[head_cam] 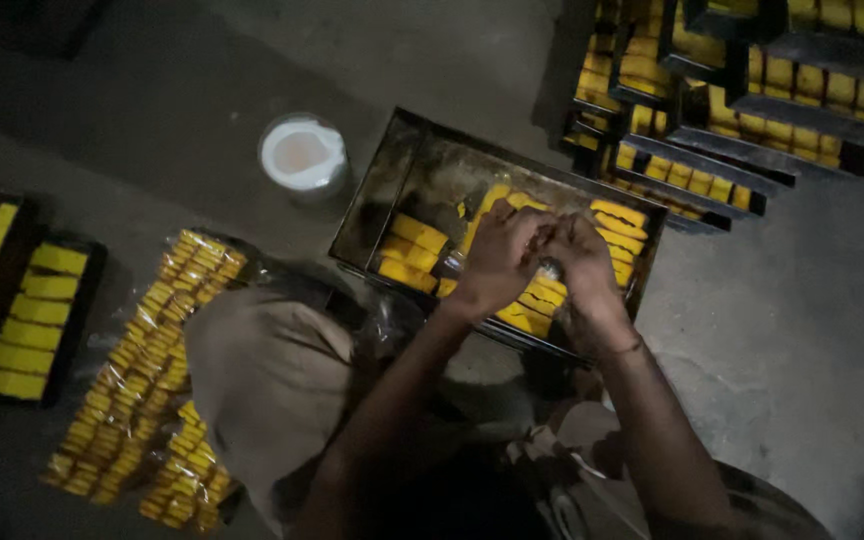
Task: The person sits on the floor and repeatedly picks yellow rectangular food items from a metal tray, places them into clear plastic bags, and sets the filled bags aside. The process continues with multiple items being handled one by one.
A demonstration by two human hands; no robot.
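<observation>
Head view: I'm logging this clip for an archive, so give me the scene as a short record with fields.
setting: dim concrete floor
left hand: over the metal tray, fingers bent, meeting the right hand
right hand: over the same tray, pinching something too small to tell
tray contents: yellow cake slices
left of person: clear bags of packed yellow slices
behind tray: white tub
upper right: stacked trays of slices
</observation>
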